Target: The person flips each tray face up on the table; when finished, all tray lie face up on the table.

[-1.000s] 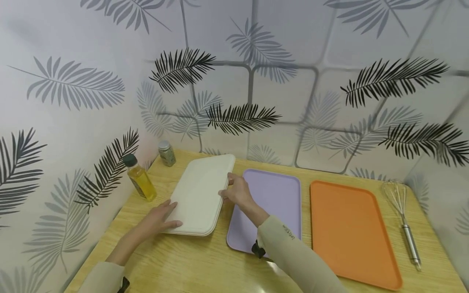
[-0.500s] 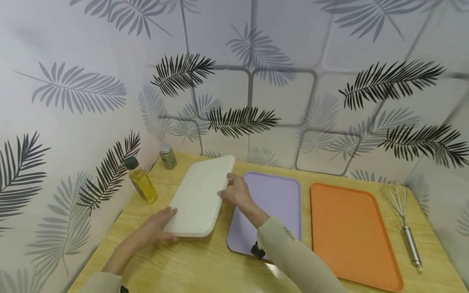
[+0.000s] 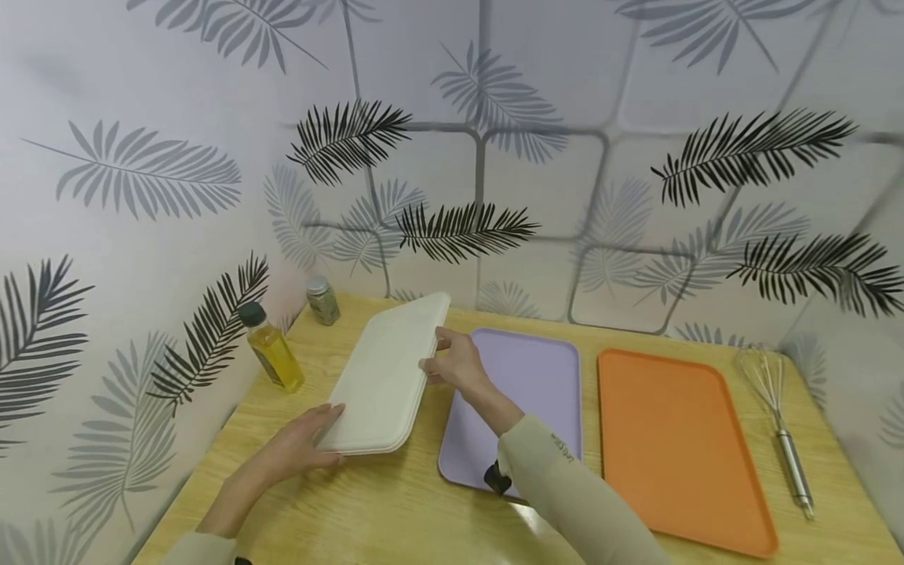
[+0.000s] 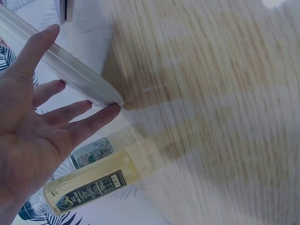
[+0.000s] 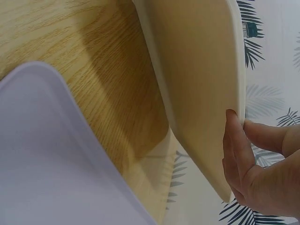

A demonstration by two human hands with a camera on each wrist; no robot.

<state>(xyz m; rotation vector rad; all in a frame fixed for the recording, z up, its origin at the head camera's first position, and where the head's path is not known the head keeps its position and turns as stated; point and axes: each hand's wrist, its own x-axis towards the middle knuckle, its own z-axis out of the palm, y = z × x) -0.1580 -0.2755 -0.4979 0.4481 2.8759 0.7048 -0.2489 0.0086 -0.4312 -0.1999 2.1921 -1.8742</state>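
Note:
White trays, stacked with a double rim showing, tilt over the left part of the table with their right edge raised. At their near left corner my left hand grips the rim. In the left wrist view its thumb lies on one side of the stack's edge and its fingers on the other. My right hand pinches the raised right edge. The right wrist view shows the shaded underside of the stack, with several fingers of the right hand against it and the thumb over the rim.
A purple tray lies under my right forearm, and an orange tray to its right. The whisk lies along the far right. An oil bottle and small jar stand left of the stack near the wall.
The stack's right edge has risen a little and tilts more steeply. My left thumb has slid from the top surface down to the front edge. The right hand keeps its pinch.

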